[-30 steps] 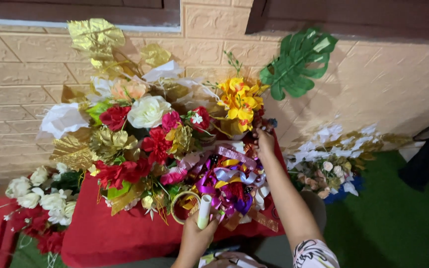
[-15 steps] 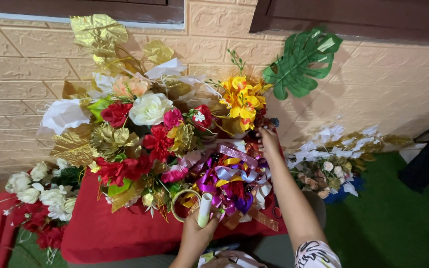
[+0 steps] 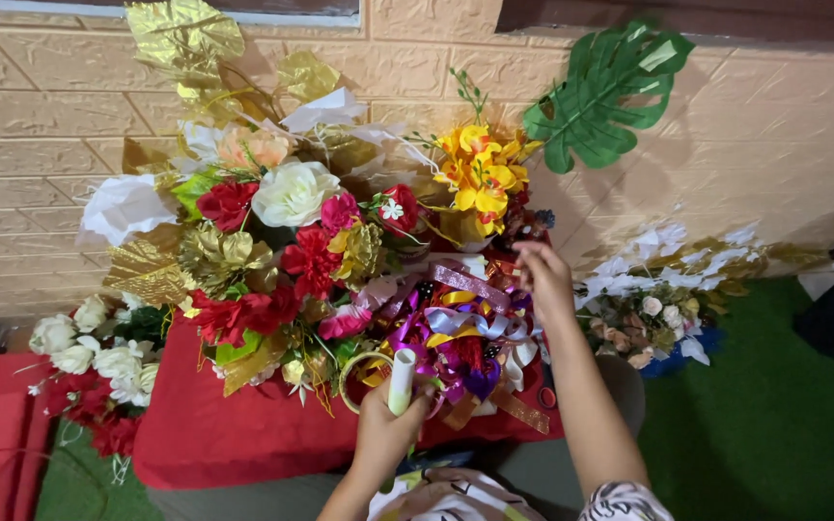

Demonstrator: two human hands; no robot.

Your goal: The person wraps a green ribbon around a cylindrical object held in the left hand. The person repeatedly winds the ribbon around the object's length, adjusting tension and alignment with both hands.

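Against the tan brick wall (image 3: pixel 41 125), a red cloth (image 3: pixel 224 434) carries a crowded flower arrangement (image 3: pixel 282 232). The left hand (image 3: pixel 386 426) is clenched around a white tube (image 3: pixel 402 380), held upright just below the ribbon bow (image 3: pixel 456 333). Up and to the right, the right hand (image 3: pixel 542 278) pinches at the bow's upper edge (what its fingertips grip, I cannot tell), nearer the yellow flowers (image 3: pixel 480 174). A green leaf (image 3: pixel 605 92) stands above.

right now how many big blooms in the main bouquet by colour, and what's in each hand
Red fabric blooms: 5
Cream-white rose: 1
Peach rose: 1
Yellow-orange flower cluster: 1
Total: 8

Left hand: 1 white rolled tube.
Right hand: touching the purple and gold ribbon bow.
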